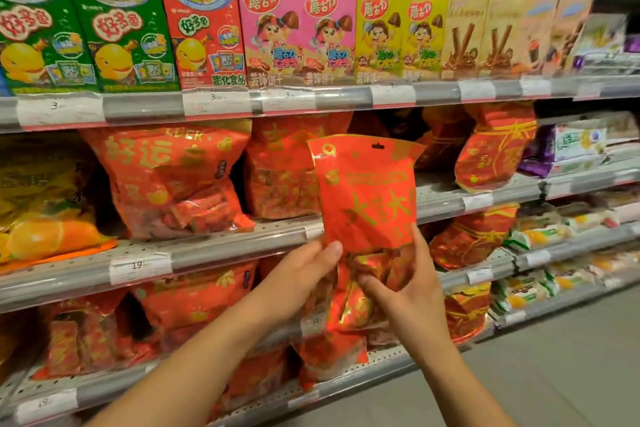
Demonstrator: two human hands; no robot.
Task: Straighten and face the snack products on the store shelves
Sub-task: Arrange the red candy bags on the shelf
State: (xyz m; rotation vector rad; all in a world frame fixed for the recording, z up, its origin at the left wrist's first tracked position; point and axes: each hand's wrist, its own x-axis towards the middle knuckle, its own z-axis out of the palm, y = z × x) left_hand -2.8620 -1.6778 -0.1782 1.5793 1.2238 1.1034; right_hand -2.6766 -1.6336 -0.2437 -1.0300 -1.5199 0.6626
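A person stands facing store shelves and holds a red snack bag (367,198) with gold lettering upright in the air, in front of the second shelf (443,198) from the top. The left hand (298,277) grips the bag's lower left edge, thumb on the front. The right hand (405,291) holds the lower right part, thumb pressed into the crinkled bottom and fingers curled up along the right side. The bag's front faces the camera, with a small hang hole near its top.

Behind the bag, the second shelf carries more red bags (169,180), some leaning, and a yellow bag with oranges (41,208) printed on it at far left. The top shelf holds upright boxes in a row: green boxes (83,24), a red box (204,24), pink boxes (298,35), yellow boxes (398,35) and tan boxes (485,35). Lower shelves hold further red bags (194,298). White price tags (140,267) sit along the shelf edges. Grey floor (561,371) shows at lower right.
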